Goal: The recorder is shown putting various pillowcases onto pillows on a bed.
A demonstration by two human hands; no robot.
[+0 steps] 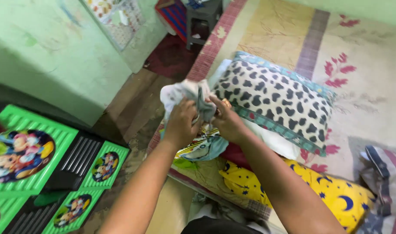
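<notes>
Both forearms run up from the bottom edge of the head view and meet over the near edge of a floor mattress. Left hand is closed around a bunched pale grey-and-white cloth, gripping it from the left side. Right hand is closed too, pinching the same cloth from the right; the two hands are just beside each other, with the fabric crumpled between them and held above the bedding, not lying on it.

Below the hands lies a light blue printed fabric with yellow-and-black striping. Just right of the cloth sits a black-and-white spotted pillow, with a yellow moon-and-star pillow nearer the camera. Green plastic drawer fronts with cartoon pictures stand at far left.

Judged progress: the cloth is gathered, still wadded, with no flat fold or neat edge showing; any smoothing or placing remains undone.
</notes>
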